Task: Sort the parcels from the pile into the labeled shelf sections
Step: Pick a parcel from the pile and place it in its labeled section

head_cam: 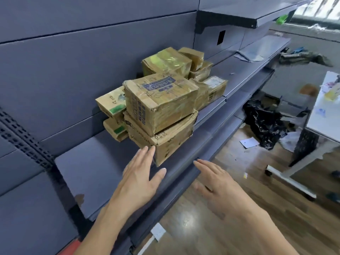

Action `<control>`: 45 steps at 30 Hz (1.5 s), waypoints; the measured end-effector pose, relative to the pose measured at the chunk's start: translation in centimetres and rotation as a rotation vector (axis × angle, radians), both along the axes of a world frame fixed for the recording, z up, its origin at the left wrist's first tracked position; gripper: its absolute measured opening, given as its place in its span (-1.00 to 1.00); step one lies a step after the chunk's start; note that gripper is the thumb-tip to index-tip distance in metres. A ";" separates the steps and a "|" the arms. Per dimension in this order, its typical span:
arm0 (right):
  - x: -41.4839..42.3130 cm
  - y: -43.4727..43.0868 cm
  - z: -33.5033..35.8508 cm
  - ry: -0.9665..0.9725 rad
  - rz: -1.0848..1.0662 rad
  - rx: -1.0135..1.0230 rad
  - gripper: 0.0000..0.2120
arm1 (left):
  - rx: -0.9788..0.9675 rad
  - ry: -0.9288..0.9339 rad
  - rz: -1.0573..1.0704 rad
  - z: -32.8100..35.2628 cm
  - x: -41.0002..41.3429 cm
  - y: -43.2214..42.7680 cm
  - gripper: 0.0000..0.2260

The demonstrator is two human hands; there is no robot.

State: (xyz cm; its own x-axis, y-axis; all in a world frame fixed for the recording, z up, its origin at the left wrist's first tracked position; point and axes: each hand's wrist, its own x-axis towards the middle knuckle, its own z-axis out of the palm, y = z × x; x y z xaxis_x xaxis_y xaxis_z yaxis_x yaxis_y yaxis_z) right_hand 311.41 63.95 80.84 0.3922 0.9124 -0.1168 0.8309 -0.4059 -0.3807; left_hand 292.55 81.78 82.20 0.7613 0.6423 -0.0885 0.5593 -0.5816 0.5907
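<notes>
Shelf (88,172) of grey metal, viewed from above at its near end, bearing a cluster of taped cardboard parcels close to the back panel. In front, a blue-printed carton (160,100) sits slightly askew on a lower carton (165,142), whose near corner points towards the viewer. To their left, two small green-marked cartons (112,104) are stacked one on the other against the back panel. Behind the front stack are a tape-wrapped carton (165,61), a small carton (192,57) resting on a flat carton (201,71), and a white-labelled carton (211,88) nearest the shelf's front edge. All are sealed, so their contents cannot be seen.

Left hand (141,175) reaches over the bare part of the shelf with fingers straight and together and thumb spread. Its fingertips are at the lower carton's near corner, but whether they touch it cannot be told. It grips nothing. Right hand (217,183), somewhat blurred, is flat with fingers extended at the shelf's front edge and holds nothing.

Further along the same shelf lies a pale sheet (252,52). An upper shelf (239,17) projects above. On the wooden floor (202,218) to the right are a crumpled black plastic bag (263,122), a scrap of paper (249,142) and a white table (323,111).
</notes>
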 end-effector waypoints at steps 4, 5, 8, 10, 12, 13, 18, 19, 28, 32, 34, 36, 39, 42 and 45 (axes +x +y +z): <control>4.8 2.0 1.5 -0.022 0.058 0.034 -0.39 | 0.018 0.002 0.109 1.6 2.1 0.4 -0.28; 5.8 2.5 1.8 -0.015 0.069 0.042 -0.38 | 0.011 0.006 0.132 1.9 2.4 0.6 -0.26; 8.4 4.6 2.6 -0.018 0.079 0.074 -0.37 | -0.009 0.022 0.194 2.7 3.6 1.4 -0.17; 9.7 6.0 2.8 -0.055 0.068 0.088 -0.36 | -0.010 0.024 0.228 3.3 4.4 2.4 -0.14; 10.7 7.3 3.1 -0.060 0.036 0.096 -0.33 | -0.005 0.011 0.251 3.8 5.1 3.7 -0.12; 11.1 7.9 3.4 -0.039 0.015 0.101 -0.31 | -0.014 0.000 0.262 4.1 5.4 4.3 -0.11; 12.8 10.4 4.8 -0.015 -0.084 0.152 -0.20 | -0.049 -0.108 0.283 5.3 7.0 7.2 -0.17; 13.1 10.8 5.0 -0.018 -0.102 0.162 -0.21 | -0.057 -0.121 0.288 5.4 7.5 7.6 -0.20; 15.6 16.0 6.3 0.074 -0.077 0.227 -0.43 | -0.143 -0.215 0.411 6.4 9.7 9.8 -0.28; 17.4 17.8 7.2 0.295 -0.039 0.257 -0.43 | -0.250 -0.287 0.472 6.8 10.4 10.1 -0.36; 18.2 18.4 7.5 0.536 -0.027 0.257 -0.38 | -0.284 -0.317 0.500 6.9 10.8 9.8 -0.42; 18.7 18.7 7.6 0.711 -0.034 0.245 -0.39 | -0.312 -0.350 0.523 6.9 11.2 9.3 -0.48; 18.7 19.3 7.9 0.713 -0.059 0.240 -0.41 | -0.328 -0.396 0.547 7.2 11.6 7.9 -0.58; 18.0 19.4 9.3 0.612 -0.021 0.282 -0.46 | -0.293 -0.458 0.571 8.2 11.3 6.2 -0.60; 16.9 19.5 10.6 0.636 0.112 0.356 -0.63 | -0.236 -0.564 0.576 9.6 9.9 4.6 -0.60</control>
